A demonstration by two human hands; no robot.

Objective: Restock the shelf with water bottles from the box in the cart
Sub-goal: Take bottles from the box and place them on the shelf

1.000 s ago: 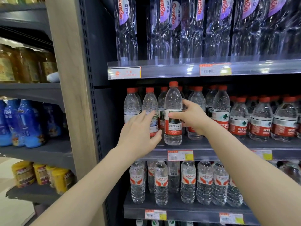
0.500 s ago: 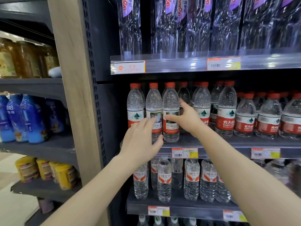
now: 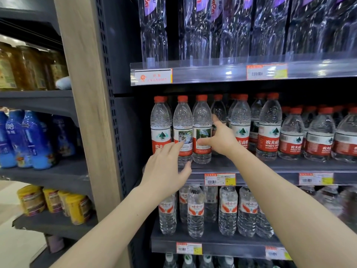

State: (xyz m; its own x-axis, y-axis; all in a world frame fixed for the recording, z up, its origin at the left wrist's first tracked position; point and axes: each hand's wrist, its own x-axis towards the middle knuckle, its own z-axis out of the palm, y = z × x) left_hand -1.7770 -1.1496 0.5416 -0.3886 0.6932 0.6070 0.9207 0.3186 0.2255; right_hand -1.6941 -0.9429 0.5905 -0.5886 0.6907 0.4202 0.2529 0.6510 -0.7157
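Observation:
Red-capped water bottles stand in rows on the middle shelf point(image 3: 270, 168). My right hand point(image 3: 222, 141) holds the third bottle from the left, a water bottle point(image 3: 201, 120) standing upright at the shelf's front. Its thumb lies across the label and its fingers reach behind the bottle. My left hand point(image 3: 167, 169) is stretched out with straight fingers, and the fingertips touch the label of the neighbouring bottle point(image 3: 182, 120) on the left. The cart and the box are out of view.
Tall clear bottles fill the upper shelf point(image 3: 231, 71), and smaller water bottles stand on the lower shelf point(image 3: 222, 246). A wooden upright point(image 3: 85, 113) divides this bay from the left bay, which holds blue bottles point(image 3: 25, 140) and yellow jars point(image 3: 56, 202).
My right hand has brought the bottle from the shelf's front edge back into the front row, where it now stands. My left hand stayed by the neighbouring bottle. The view has moved closer.

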